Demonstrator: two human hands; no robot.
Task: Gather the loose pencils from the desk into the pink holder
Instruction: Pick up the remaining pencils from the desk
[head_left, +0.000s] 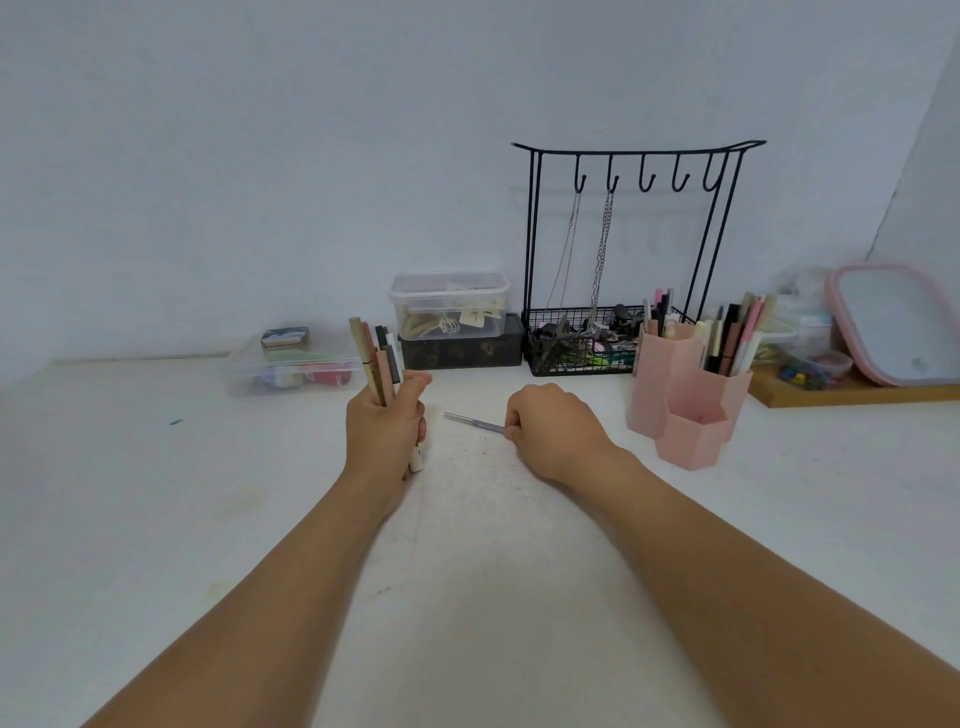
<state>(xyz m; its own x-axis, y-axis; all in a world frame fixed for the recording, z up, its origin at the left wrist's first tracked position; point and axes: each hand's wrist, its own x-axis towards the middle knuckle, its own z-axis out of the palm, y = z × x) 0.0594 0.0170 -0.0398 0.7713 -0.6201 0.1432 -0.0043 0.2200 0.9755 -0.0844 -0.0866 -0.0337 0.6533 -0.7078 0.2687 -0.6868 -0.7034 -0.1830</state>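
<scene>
My left hand (385, 431) is closed around a bundle of pencils (376, 356), held upright above the white desk, tips pointing up and a white end sticking out below the fist. My right hand (550, 428) rests on the desk with its fingertips pinched on the near end of a thin grey-purple pencil (470, 421), which lies flat and points left. The pink holder (685, 395), made of hexagonal cups, stands to the right of my right hand. Its two taller cups hold several pencils and pens; its low front cup looks empty.
A black wire stand (623, 249) with hooks, chains and a basket of clips is behind the holder. Clear boxes (449, 304) sit on a dark tin left of it, and a flat clear case (296, 364) lies behind my left hand. A pink-rimmed mirror (898, 322) leans at the far right.
</scene>
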